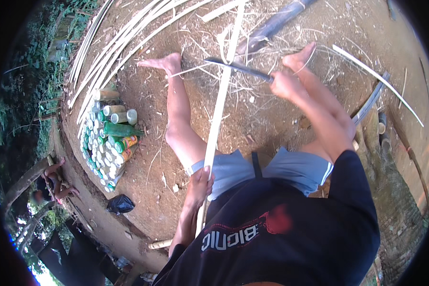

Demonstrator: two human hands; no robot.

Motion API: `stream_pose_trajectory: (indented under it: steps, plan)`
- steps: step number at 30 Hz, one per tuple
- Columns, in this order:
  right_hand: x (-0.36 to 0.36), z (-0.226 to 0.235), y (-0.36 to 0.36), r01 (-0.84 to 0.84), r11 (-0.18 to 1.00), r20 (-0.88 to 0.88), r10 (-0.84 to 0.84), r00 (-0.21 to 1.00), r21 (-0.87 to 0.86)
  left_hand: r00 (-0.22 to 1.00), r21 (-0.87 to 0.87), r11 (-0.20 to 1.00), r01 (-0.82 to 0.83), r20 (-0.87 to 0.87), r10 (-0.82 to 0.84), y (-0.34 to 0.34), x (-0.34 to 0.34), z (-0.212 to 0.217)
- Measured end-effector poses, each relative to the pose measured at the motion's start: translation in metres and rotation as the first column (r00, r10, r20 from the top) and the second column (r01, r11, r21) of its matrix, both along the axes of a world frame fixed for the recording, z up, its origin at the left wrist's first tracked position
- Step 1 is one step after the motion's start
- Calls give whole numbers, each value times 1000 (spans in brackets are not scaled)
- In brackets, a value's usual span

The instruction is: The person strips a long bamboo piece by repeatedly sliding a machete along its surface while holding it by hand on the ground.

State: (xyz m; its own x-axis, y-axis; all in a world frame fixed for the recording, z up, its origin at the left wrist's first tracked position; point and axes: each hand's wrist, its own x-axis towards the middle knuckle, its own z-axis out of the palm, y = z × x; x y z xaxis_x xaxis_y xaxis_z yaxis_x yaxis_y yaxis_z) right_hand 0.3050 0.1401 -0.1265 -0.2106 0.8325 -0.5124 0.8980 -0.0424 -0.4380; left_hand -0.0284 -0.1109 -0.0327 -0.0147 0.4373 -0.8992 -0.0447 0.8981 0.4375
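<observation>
Nearest the lens: dark T-shirt and light blue shorts of a person seated on bare earth ground, legs spread forward, bare feet out. Left hand is closed around the near end of a long pale bamboo strip, pinning it low beside the thigh; this appears to steady the strip and keep it in line along the body's axis. Right hand is clenched on the handle of a long dark blade, held crosswise so its edge meets the strip near the feet, probably to shave or split it while the other end stays anchored. Strip: narrow, flat, cream-yellow, straight, running from the left hand up between the legs and past the blade toward the top of view. Thin shavings and fibres lie scattered on the earth around the blade. Bundles of similar split strips lie upper left. A stack of cans and bottles sits to the left, well apart; a black plastic bag lies lower down.
</observation>
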Motion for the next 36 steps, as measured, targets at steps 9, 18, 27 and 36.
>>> stream_pose_trajectory:
  steps: [9,18,27,36]
  plan:
    - [-11,63,41,86,955,240,-16,971,-284,991,-27,991,129,-25,-130,-63,-41,53]
    - [36,-104,29,-152,985,50,157,986,-86,998,-110,994,10,66,-3,-92,-65,39]
    - [10,31,-15,376,694,-418,-690,591,-614,991,-21,991,131,37,-131,-29,-18,23]
    - [-57,24,-175,492,724,-521,-690,502,-484,859,225,961,-160,511,23,89,-2,-73]
